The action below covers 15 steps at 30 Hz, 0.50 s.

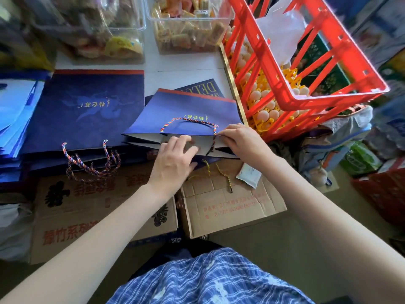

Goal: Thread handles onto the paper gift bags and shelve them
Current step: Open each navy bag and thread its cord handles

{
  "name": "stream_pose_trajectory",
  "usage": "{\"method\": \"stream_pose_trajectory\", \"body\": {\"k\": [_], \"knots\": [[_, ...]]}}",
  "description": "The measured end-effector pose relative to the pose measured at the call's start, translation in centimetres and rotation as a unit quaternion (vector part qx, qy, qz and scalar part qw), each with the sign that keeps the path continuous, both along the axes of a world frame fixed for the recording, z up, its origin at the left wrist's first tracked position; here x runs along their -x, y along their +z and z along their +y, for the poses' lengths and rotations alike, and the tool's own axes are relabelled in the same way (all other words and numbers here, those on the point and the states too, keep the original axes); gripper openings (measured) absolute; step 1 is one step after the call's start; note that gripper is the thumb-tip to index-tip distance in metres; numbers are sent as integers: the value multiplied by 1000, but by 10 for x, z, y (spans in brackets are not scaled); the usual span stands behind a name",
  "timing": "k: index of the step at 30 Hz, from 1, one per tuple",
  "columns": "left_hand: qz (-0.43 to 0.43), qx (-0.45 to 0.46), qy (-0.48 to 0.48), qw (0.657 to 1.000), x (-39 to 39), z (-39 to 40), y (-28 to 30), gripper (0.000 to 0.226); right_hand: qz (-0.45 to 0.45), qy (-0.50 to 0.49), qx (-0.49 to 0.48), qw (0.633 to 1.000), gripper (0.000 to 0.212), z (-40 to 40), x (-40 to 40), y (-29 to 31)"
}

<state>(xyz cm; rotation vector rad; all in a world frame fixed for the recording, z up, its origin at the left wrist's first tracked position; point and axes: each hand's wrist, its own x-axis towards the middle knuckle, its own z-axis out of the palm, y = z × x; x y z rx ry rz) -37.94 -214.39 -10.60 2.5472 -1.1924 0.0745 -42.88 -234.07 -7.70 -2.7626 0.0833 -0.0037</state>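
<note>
Blue paper gift bag [188,110], lying flat on a white table [186,69] with its open mouth toward the camera, gold lettering on its face and a red band along the far edge. Multicoloured rope handle [188,121] already looped across the upper panel. Left hand [173,161] reaching into the mouth, fingers curled against the pale inner wall; whether pinching a cord end, impossible to tell. Right hand [241,141] pinching the bag's near rim at the right end of the handle, beside a dark cord [212,145] hanging down inside. Loose yellow-and-dark cord [223,176] trailing just below onto an open cardboard box [230,207]. To the left, stack of matching blue bags [87,110] with rope handles [87,163] drooping over a printed carton [87,211]. To the right, red plastic crate [306,69] holding eggs on yellow trays. At the back of the table, clear bins of wrapped snacks [186,25]. Bottom foreground, blue checked clothing [208,279].
</note>
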Motion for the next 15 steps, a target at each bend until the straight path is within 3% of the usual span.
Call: {"method": "stream_pose_trajectory", "body": {"k": [4, 6, 9, 12, 15], "knots": [[-154, 15, -39, 987, -25, 8, 8, 12, -18, 13, -4, 1000, 35, -7, -7, 27], [-180, 34, -38, 982, -36, -2, 28, 18, -32, 0, -6, 999, 35, -9, -10, 43], [-149, 83, -35, 985, -53, -22, 73, 24, -172, -68, -3, 983, 28, -14, -10, 73], [-139, 137, -23, 981, -72, -38, 125, 20, -349, -138, 20, 927, 21, -16, -5, 107], [-178, 188, -28, 965, -76, -53, 175, 17, -406, -172, 38, 897, 20, -17, 1, 132]]}}
